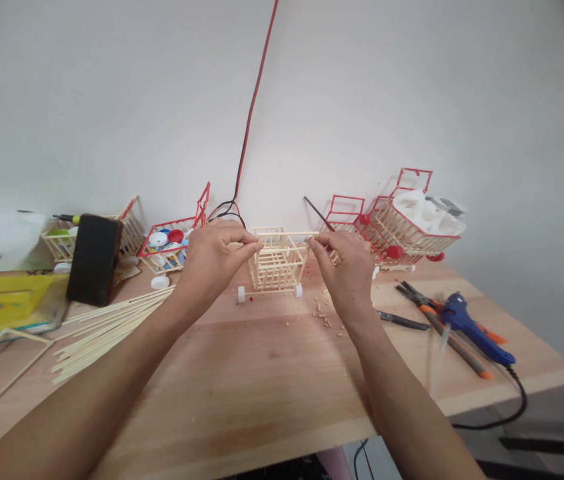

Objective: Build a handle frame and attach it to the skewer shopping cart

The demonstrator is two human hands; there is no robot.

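Note:
A small cart built of thin wooden sticks (277,270) stands on the table on white cap wheels. Across its top edge runs a thin wooden stick (285,234). My left hand (219,250) pinches the left end of that stick between thumb and fingertips. At the other end, the thumb and fingers of my right hand (346,267) are closed on the same stick. Whether the stick rests on the cart or hangs just above it, I cannot tell. Cut stick bits (325,313) lie beside the cart.
Loose wooden sticks (107,327) lie at left near a black phone-like block (95,260) and a yellow packet (7,300). Red-rimmed carts (165,250) line the wall. At right are a blue glue gun (477,330), pliers (442,327) and a black-handled cutter (405,321).

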